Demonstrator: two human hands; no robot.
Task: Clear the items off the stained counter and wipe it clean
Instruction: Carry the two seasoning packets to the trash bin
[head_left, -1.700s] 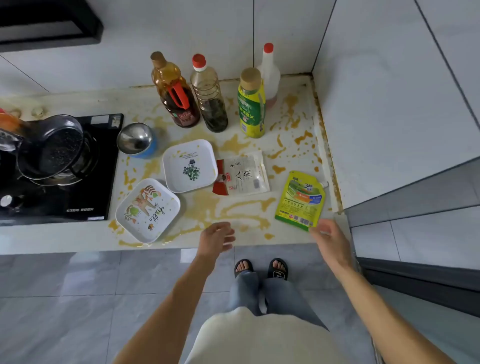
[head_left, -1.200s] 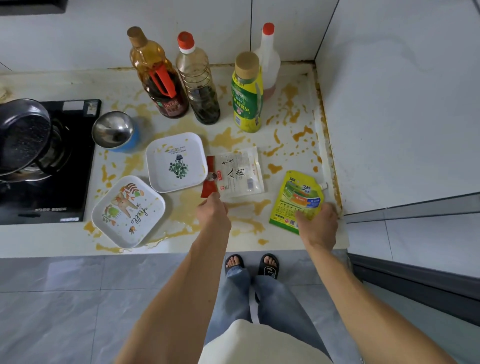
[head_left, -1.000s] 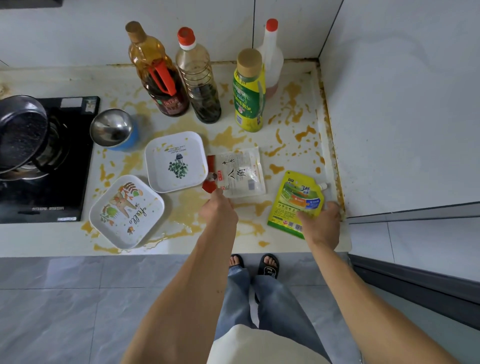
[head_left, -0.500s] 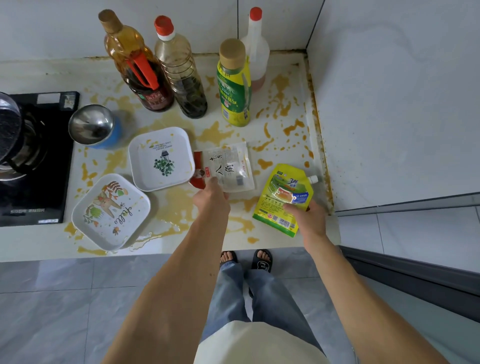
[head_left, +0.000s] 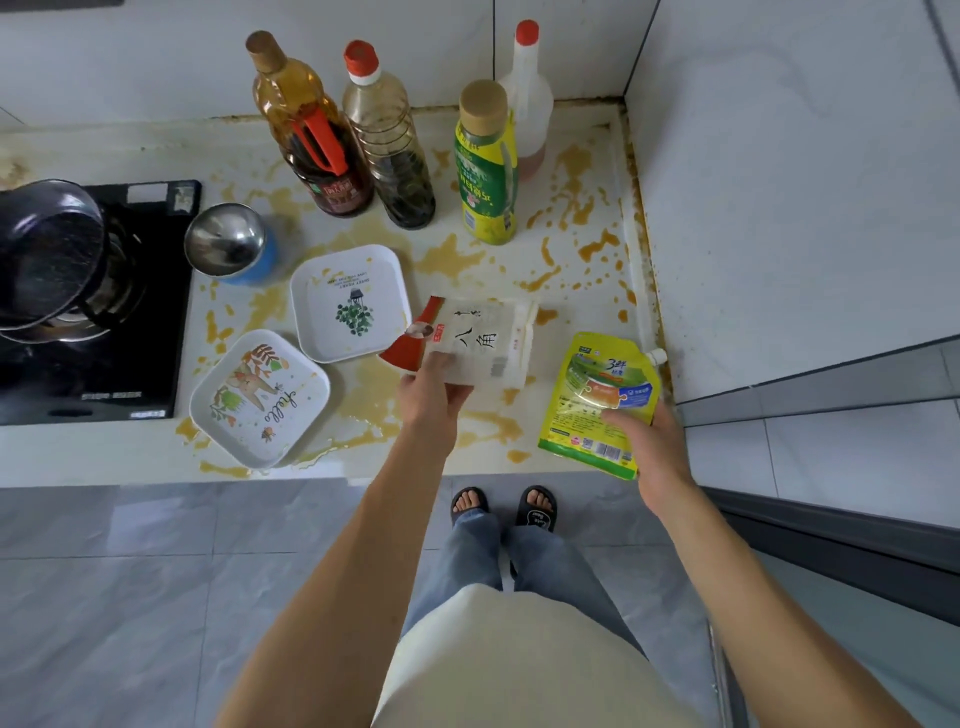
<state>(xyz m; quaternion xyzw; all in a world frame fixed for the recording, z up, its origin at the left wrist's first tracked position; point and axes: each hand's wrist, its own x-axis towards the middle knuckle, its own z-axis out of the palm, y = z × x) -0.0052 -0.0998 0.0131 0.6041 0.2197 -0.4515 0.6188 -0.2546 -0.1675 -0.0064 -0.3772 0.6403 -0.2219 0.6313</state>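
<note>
The pale counter (head_left: 582, 260) is splashed with orange-brown stains. My left hand (head_left: 434, 387) pinches the near edge of a white and red spice packet (head_left: 483, 340), lifted slightly off the surface. My right hand (head_left: 647, 441) grips the lower right part of a yellow-green spouted pouch (head_left: 597, 395), raised near the counter's front right corner. Two white square plates lie left of the packet: one with a plant print (head_left: 348, 301), one with a fox print (head_left: 257, 397). Several bottles stand at the back: amber (head_left: 311, 135), clear with dark liquid (head_left: 389, 150), yellow-green (head_left: 485, 171), white (head_left: 527, 98).
A steel bowl on a blue base (head_left: 228, 244) sits beside a black hob (head_left: 135, 332) carrying a dark pot (head_left: 47, 254) at the left. Tiled walls close the back and the right. Grey floor tiles and my sandalled feet (head_left: 501, 506) lie below the counter edge.
Both hands reached onto the counter; the left took hold of the spice packet and the right took the pouch. Both items have come up slightly off the surface.
</note>
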